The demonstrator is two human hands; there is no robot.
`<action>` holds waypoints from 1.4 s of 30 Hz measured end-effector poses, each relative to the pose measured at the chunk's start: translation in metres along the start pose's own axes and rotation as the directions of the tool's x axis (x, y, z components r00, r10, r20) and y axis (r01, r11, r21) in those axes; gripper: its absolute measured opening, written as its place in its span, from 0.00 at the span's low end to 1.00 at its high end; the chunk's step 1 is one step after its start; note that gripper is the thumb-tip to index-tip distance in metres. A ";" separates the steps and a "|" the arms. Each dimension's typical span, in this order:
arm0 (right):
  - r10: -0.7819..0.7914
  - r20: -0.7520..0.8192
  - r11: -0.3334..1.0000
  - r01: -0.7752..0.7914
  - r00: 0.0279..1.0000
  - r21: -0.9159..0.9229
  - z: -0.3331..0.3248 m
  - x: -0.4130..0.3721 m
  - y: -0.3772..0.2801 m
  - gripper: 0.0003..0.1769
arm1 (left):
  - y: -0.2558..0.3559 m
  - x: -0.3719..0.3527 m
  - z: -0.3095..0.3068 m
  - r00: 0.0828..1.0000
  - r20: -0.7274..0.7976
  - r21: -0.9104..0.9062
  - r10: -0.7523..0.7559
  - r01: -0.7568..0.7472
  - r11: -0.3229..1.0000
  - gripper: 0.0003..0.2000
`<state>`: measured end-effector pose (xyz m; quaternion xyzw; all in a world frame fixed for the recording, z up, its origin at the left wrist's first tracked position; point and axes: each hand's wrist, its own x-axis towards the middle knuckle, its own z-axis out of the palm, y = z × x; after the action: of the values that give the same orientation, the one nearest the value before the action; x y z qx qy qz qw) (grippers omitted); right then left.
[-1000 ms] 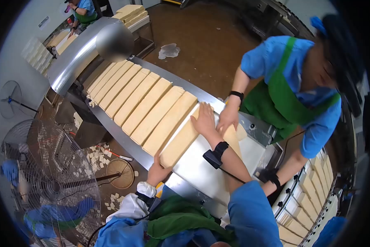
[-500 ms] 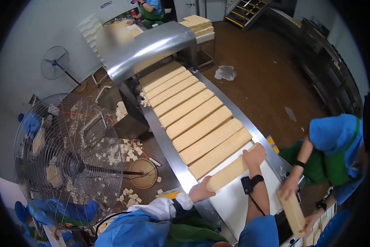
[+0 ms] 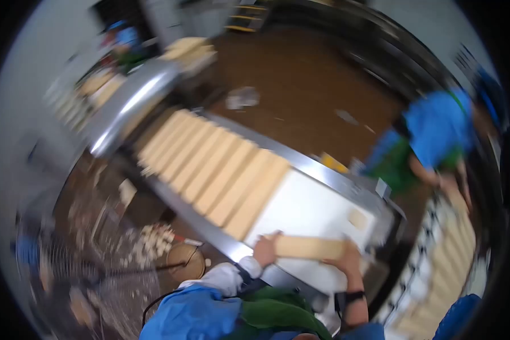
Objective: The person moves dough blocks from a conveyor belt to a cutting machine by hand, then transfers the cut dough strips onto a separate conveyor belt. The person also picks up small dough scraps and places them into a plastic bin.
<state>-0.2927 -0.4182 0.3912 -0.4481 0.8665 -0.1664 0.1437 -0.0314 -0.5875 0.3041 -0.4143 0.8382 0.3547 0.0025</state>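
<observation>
Between my two hands is a long, pale-yellow slab (image 3: pixel 309 247), held level above the near side of a white conveyor belt (image 3: pixel 314 195). My left hand (image 3: pixel 264 250) is closed around its left end, and my right hand (image 3: pixel 346 258) grips the other end. Motion blur softens the fingers. Further up the belt, several similar slabs (image 3: pixel 209 170) lie side by side in a slanted row, apart from the held one. A small pale piece (image 3: pixel 356 219) rests near the belt's right end.
A metal hood (image 3: pixel 133 96) spans the belt's far end. On the right, a co-worker (image 3: pixel 439 130) bends over rows of slabs (image 3: pixel 442 277). Pale scraps (image 3: pixel 155 241) and a round fan base (image 3: pixel 185 262) lie on the floor at left. A stack (image 3: pixel 189 51) stands behind the hood.
My view has swung right. My hands have drawn the slab back from the row toward me. The co-worker's slab has moved away from the belt to the rows at right.
</observation>
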 end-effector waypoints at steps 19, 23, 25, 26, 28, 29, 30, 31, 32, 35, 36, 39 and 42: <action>0.593 -0.255 0.803 -0.585 0.764 0.114 -0.210 -0.404 0.242 0.37 | 0.386 -0.155 0.100 0.451 0.554 -0.383 0.699 -0.608 0.696 0.39; 0.644 -0.062 0.761 -0.630 0.763 0.154 -0.215 -0.445 0.306 0.40 | 0.416 -0.198 0.149 0.425 0.629 -0.324 0.651 -0.618 0.716 0.42; 0.669 -0.018 0.731 -0.653 0.743 0.198 -0.209 -0.455 0.334 0.41 | 0.435 -0.208 0.168 0.428 0.649 -0.276 0.629 -0.638 0.719 0.43; 0.681 -0.021 0.714 -0.658 0.732 0.240 -0.207 -0.461 0.346 0.41 | 0.440 -0.209 0.177 0.385 0.668 -0.264 0.637 -0.678 0.687 0.45; 0.763 -0.039 0.624 -0.720 0.645 0.303 -0.209 -0.471 0.350 0.41 | 0.450 -0.210 0.202 0.294 0.642 -0.329 0.708 -0.728 0.601 0.44; 0.729 -0.263 0.682 -0.704 0.632 0.199 -0.209 -0.477 0.351 0.40 | 0.453 -0.207 0.215 0.260 0.623 -0.355 0.737 -0.746 0.564 0.44; 0.642 -0.471 0.718 -0.691 0.605 0.091 -0.205 -0.486 0.352 0.38 | 0.455 -0.205 0.234 0.241 0.603 -0.402 0.760 -0.731 0.551 0.45; 0.512 -0.653 0.726 -0.687 0.558 -0.017 -0.199 -0.490 0.348 0.37 | 0.477 -0.207 0.237 0.266 0.741 -0.329 0.617 -0.657 0.678 0.42; 0.536 -0.659 0.723 -0.690 0.528 0.035 -0.193 -0.489 0.342 0.35 | 0.498 -0.210 0.241 0.270 0.851 -0.234 0.451 -0.574 0.785 0.39; 0.574 -0.655 0.746 -0.644 0.492 0.170 -0.178 -0.487 0.311 0.31 | 0.485 -0.203 0.302 0.366 0.687 -0.395 0.628 -0.537 0.745 0.36; 0.557 -0.645 0.784 -0.586 0.523 0.202 -0.172 -0.480 0.295 0.30 | 0.484 -0.206 0.303 0.396 0.651 -0.432 0.648 -0.509 0.745 0.36; 0.515 -0.631 0.848 -0.450 0.580 0.279 -0.157 -0.458 0.263 0.28 | 0.478 -0.211 0.301 0.475 0.586 -0.471 0.656 -0.459 0.753 0.36; 0.490 -0.635 0.871 -0.367 0.597 0.328 -0.147 -0.438 0.250 0.27 | 0.478 -0.208 0.296 0.516 0.623 -0.382 0.588 -0.454 0.805 0.35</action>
<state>-0.2892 0.1021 0.4635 -0.1152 0.9198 -0.3540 -0.1240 -0.3130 -0.0733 0.4277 0.0307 0.8195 0.5411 0.1862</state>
